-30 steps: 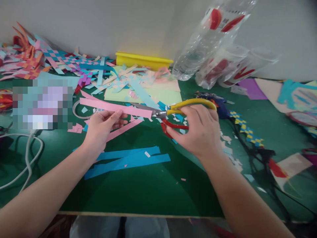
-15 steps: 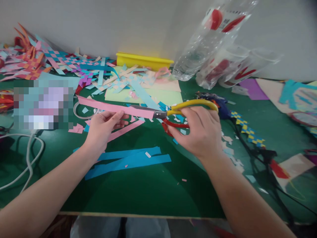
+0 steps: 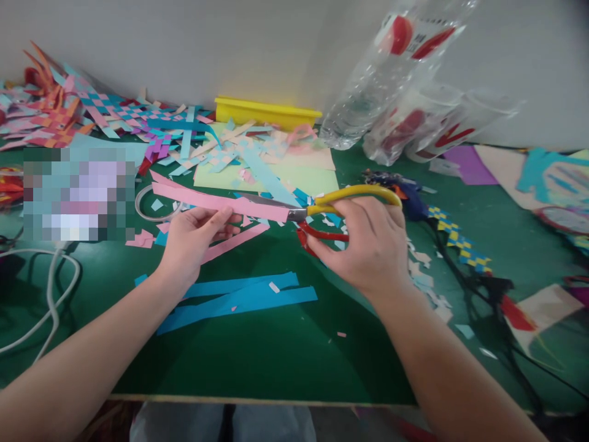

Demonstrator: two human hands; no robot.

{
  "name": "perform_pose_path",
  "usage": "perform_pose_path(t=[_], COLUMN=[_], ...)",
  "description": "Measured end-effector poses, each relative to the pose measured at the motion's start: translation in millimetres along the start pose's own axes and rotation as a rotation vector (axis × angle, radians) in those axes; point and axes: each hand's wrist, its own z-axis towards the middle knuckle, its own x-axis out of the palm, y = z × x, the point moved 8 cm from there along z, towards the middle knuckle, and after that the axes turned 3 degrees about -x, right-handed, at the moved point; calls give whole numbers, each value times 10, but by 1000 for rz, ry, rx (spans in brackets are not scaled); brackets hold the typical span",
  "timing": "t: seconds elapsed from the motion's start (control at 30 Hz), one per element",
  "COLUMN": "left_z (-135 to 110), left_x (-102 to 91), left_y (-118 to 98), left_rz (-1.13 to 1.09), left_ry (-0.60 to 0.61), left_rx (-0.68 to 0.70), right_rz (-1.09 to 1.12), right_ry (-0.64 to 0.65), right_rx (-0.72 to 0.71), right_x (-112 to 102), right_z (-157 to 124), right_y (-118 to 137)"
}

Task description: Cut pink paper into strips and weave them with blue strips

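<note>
My left hand (image 3: 197, 236) pinches a pink paper strip (image 3: 264, 209) between thumb and fingers, above the table. In my right hand (image 3: 365, 239) is a pair of scissors (image 3: 298, 215), with one yellow handle and one red handle. Its blades point left and lie along the strip, partly hidden behind the paper. The strip's left end looks split into two pieces. Below it another pink strip (image 3: 237, 242) lies partly behind my left hand. Nearer to me, two blue paper strips (image 3: 243, 301) rest on the green table (image 3: 276, 362).
Behind are a yellow folded piece (image 3: 267, 112), woven paper strips (image 3: 119, 107) and scraps. A plastic bottle (image 3: 368, 92) and cups (image 3: 478, 116) stand back right. A tape roll (image 3: 143, 212), blurred device (image 3: 78, 196) and white cable (image 3: 53, 294) lie left; a black cord (image 3: 460, 276) runs right.
The strip has shifted slightly right against the scissors, and its left end now shows a wider split. The handles and my right hand have moved slightly left. Both hands keep their hold.
</note>
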Motion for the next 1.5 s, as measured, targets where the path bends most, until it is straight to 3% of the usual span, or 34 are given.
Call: perform_pose_path(t=[1.2,1.5], left_z=[-25,-29], left_x=[74,65], left_y=[-5,4], left_rz=[-13,-52], left_ry=[43,42], left_rx=[-19,-11], right_rz=[2,10], right_ry=[19,-47], right_rx=[-43,-99], right_x=[4,-50], right_z=[27,41], right_y=[135,176])
